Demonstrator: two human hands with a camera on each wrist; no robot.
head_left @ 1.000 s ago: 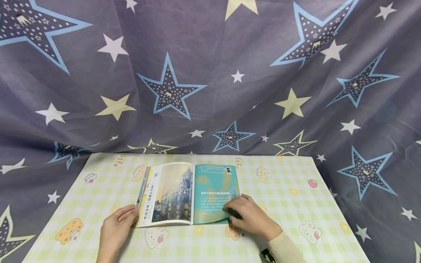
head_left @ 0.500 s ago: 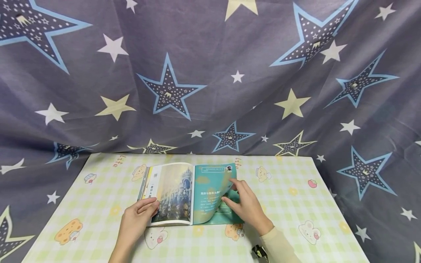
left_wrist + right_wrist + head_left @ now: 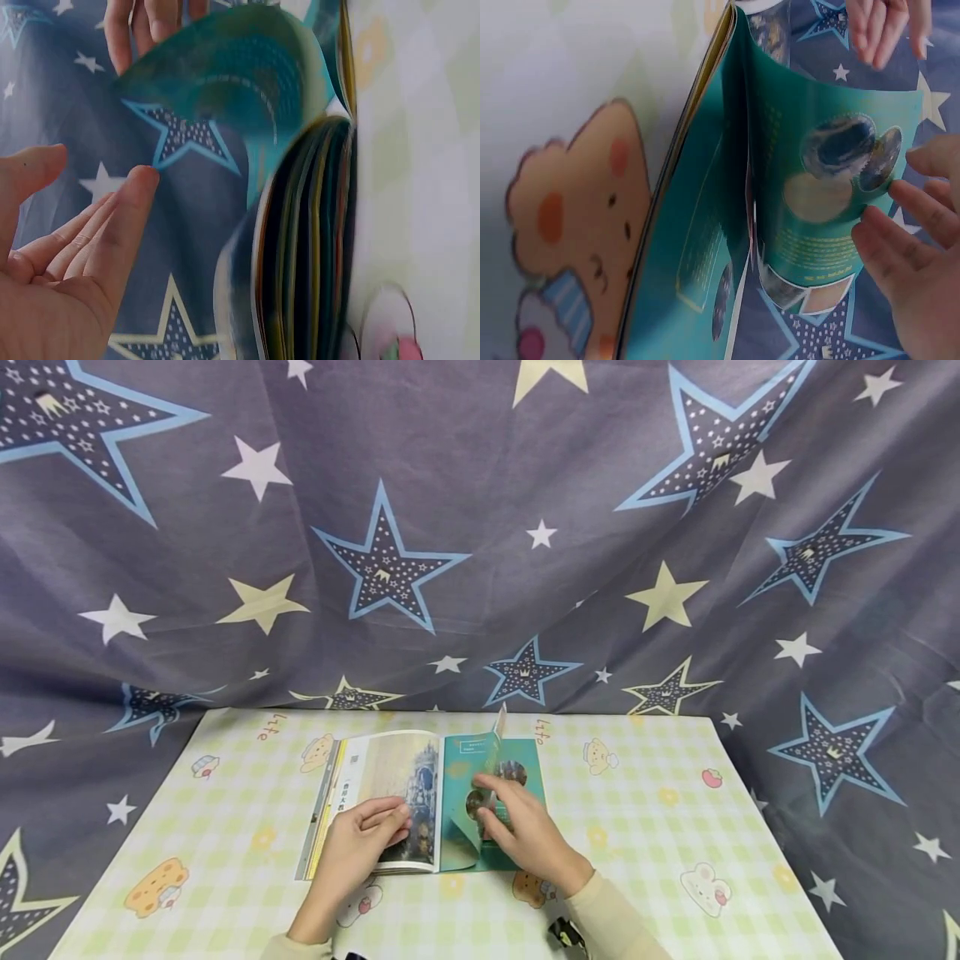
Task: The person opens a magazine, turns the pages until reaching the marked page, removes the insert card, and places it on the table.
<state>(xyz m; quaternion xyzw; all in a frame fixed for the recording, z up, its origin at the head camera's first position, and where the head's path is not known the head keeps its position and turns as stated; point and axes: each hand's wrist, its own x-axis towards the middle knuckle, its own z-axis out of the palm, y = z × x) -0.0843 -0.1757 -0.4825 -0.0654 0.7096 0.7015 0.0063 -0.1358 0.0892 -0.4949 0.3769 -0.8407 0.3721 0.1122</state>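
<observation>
An open book (image 3: pixel 405 802) lies on the table, a painting of a cathedral on its left page and teal paper on the right. One teal page (image 3: pixel 817 187) is raised and bent over toward the left, round photos on its underside. My right hand (image 3: pixel 528 831) has its fingertips on that underside; in the right wrist view its fingers (image 3: pixel 889 236) look extended against the page. Over the left page hovers my left hand (image 3: pixel 367 835), its fingers (image 3: pixel 124 225) fairly straight and apart from the book in the left wrist view.
A checked tablecloth (image 3: pixel 652 860) with cartoon animals covers the table. Behind it hangs a dark curtain (image 3: pixel 480 568) printed with stars. A small black object (image 3: pixel 566 933) shows beside the right sleeve.
The teal page has risen from nearly flat to standing and curling leftward, with my right hand moving left along with it. My left hand has moved right from the book's left edge over the painting.
</observation>
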